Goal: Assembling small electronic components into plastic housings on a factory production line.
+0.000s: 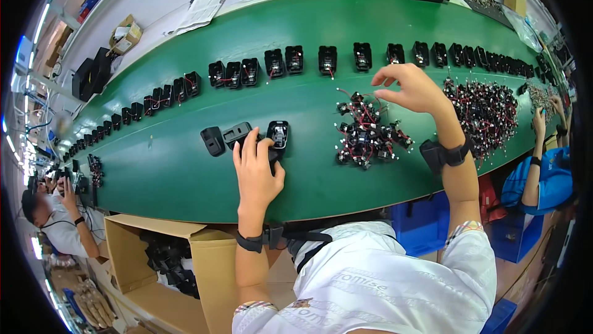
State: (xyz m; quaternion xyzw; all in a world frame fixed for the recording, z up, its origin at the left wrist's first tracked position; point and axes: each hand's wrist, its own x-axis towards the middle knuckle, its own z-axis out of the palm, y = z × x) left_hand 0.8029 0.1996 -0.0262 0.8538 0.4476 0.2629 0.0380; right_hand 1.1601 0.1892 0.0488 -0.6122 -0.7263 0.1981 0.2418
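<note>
On the green bench, my left hand (254,170) reaches over several small black plastic casings. Its thumb and bent index finger close around a dark casing (274,156), partly hidden by the hand. Just beyond it stands an upturned casing shell (278,133) with a light interior. Another casing (236,133) lies by the fingertips, and a further one (212,141) to its left. My right hand (404,89) is raised with curved fingers apart and nothing visible between them. Below it is a pile of small black parts with red wires (367,131).
A long row of black casings with wired parts (327,60) runs along the bench. A bigger wired heap (482,112) lies right. Below the bench edge are a cardboard box (213,266) of black parts and a blue bin (421,226). Co-workers sit at left (68,223) and right (543,176).
</note>
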